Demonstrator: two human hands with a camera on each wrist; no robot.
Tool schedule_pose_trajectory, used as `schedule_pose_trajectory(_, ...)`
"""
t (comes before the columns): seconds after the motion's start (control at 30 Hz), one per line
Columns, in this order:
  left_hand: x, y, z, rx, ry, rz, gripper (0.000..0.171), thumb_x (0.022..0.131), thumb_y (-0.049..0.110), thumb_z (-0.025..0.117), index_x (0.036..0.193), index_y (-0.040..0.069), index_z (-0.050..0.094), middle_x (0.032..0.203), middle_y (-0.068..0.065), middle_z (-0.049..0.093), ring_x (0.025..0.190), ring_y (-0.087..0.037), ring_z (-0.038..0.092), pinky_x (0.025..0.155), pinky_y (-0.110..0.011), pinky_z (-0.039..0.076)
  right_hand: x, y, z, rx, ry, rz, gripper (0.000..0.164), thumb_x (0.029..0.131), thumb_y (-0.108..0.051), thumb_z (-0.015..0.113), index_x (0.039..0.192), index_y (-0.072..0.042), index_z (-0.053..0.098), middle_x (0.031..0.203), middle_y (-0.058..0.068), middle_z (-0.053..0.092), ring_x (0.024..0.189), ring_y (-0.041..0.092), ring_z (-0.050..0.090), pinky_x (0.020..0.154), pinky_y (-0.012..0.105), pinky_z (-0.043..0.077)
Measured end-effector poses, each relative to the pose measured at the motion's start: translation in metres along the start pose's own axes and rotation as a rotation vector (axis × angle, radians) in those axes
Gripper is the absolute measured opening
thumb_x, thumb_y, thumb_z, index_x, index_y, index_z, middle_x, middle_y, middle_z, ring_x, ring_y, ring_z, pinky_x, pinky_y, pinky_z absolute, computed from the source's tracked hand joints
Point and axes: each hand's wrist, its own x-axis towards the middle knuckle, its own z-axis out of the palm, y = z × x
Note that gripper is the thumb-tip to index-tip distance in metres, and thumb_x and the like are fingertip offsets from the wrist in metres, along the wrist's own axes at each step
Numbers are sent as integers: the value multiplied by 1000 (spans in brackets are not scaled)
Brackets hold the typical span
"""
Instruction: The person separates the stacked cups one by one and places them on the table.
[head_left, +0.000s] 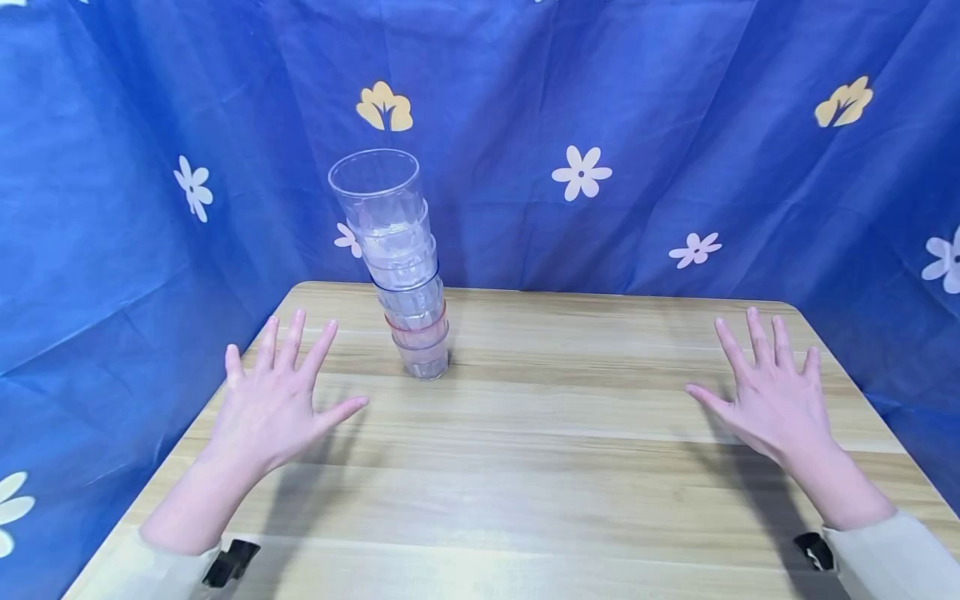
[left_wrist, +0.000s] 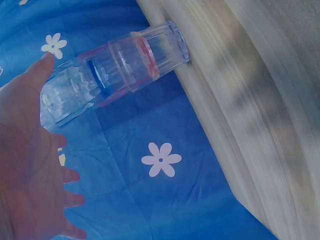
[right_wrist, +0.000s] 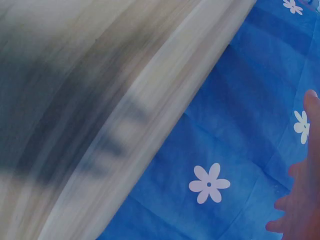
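Spreading wide over the table [head_left: 562, 433], empty hands [head_left: 273, 408] [head_left: 780, 408] hover, the left nearer stacked cups [head_left: 411, 296].

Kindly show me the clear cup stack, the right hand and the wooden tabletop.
Clear cup stack [head_left: 409, 298]: head view, a middle cup's wall.
Right hand [head_left: 782, 407]: head view, its back.
Wooden tabletop [head_left: 562, 467]: head view, bare surface.

Impossible to read any words, labels, brands, numbers or signs in any view: not on the stacked cups [head_left: 408, 279] left of centre in the head view, the tabletop [head_left: 562, 467] across the lower middle, or the blue cloth [head_left: 480, 58] along the top.
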Motion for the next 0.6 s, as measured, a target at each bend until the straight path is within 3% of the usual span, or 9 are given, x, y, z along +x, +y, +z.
schedule_pose_trajectory(0.3,1,0,-1,2,-18,-4,103,78,79,52,155,16,23,157,-24,17,143,-46,8,100,-79,4,0,-2,1,1,0,-6,98,84,-69,54,157,-20,11,161,19,-1,144,41,-7,101,78,-1)
schedule_pose_trajectory(0.6,5,-1,-3,11,14,2,105,76,79,54,154,15,25,156,-25,19,141,-48,13,100,-79,3,6,-3,-2,-10,15,-25,99,82,-70,55,157,-20,14,161,17,-1,144,43,-3,100,79,3)
